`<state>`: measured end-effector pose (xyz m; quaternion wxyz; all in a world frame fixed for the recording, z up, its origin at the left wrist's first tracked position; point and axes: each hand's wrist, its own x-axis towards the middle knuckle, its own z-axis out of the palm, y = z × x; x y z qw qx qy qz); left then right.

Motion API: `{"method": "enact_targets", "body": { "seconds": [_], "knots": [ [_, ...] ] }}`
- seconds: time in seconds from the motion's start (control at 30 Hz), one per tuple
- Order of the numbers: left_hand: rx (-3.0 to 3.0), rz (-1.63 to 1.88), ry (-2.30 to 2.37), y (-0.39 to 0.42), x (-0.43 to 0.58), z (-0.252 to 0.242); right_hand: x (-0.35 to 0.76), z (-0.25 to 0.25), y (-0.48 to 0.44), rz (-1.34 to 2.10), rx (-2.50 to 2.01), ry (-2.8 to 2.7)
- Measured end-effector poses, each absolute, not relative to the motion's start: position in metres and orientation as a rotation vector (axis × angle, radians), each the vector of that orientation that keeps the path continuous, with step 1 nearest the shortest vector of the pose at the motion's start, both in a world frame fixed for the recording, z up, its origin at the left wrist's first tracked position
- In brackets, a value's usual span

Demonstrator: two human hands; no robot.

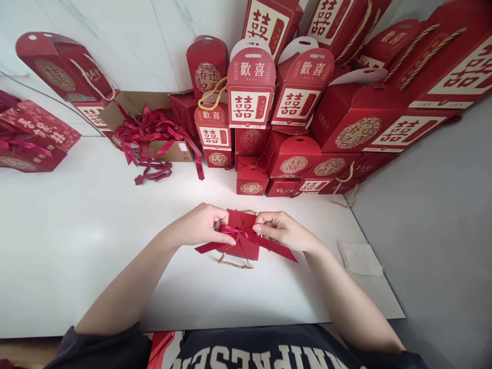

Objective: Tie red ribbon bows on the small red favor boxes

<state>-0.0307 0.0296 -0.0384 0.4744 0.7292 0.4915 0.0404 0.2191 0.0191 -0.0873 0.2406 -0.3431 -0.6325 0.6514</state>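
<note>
In front of me on the white table lies a small red gift box with gold rope handles at its far and near sides. A dark red ribbon is tied in a bow over the box's folded top, and its tails spread out left and right. My left hand pinches the left loop of the bow between thumb and fingers. On the other side, my right hand has its thumb and fingertips closed on the right loop. Both hands rest close against the box.
Stacked red gift boxes line the back and right of the white table. A cardboard box overflows with red ribbons at the back left. More red boxes sit far left. A folded white tissue lies at the right.
</note>
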Motion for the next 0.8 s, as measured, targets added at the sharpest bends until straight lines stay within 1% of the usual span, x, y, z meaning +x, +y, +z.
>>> {"method": "enact_targets", "body": {
  "seconds": [0.07,0.2,0.33,0.57,0.8],
  "knots": [
    [1.722,0.088,1.144,0.032,-0.034,-0.038,0.22,-0.089,0.019,1.776,-0.935,-1.726],
    [1.605,0.066,0.972,0.04,-0.04,-0.038,0.222,-0.09,0.019,1.884,-0.918,-1.686],
    [1.522,0.074,0.882,0.046,-0.042,-0.04,0.223,-0.091,0.018,1.859,-0.936,-1.686],
    [1.447,0.046,0.847,0.049,-0.045,-0.046,0.225,-0.098,0.021,1.813,-0.82,-1.684],
    [1.476,0.008,0.867,0.05,-0.047,-0.042,0.227,-0.105,0.023,1.906,-0.781,-1.645]
  ]
}}
